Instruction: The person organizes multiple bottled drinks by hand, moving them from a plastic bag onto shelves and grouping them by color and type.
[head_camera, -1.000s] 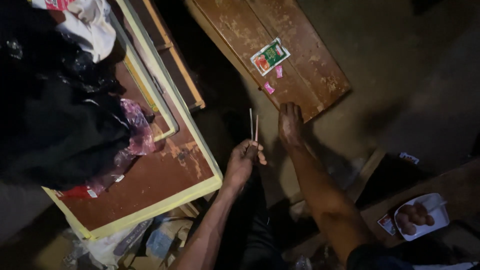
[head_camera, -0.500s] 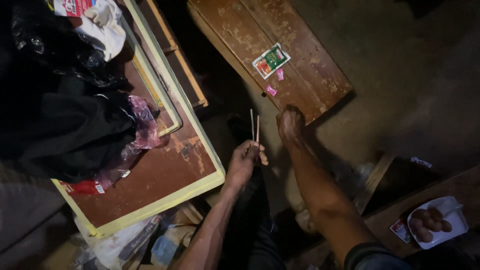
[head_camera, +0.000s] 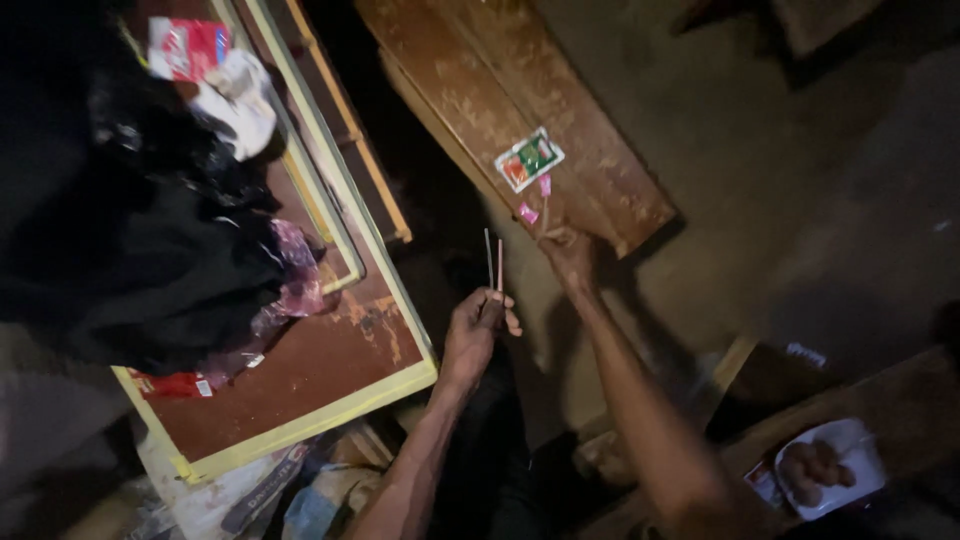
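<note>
A heap of black cloth (head_camera: 130, 250) covers a yellow-edged brown table (head_camera: 330, 375), while a white tray of eggs (head_camera: 830, 470) sits well apart.

sticks (head_camera: 494, 262): one is showing pale grey, one reddish-pink
packet (head_camera: 529, 159) on the bench: is showing green and red-orange, white-edged
small wrappers (head_camera: 534, 200) below the packet: are showing pink
bench (head_camera: 470, 90): is showing worn brown with pale scuffs
tabletop (head_camera: 320, 365) left of the bench: is showing reddish-brown, pale yellow-green rimmed
cloth (head_camera: 130, 260) on it: is showing black
</note>
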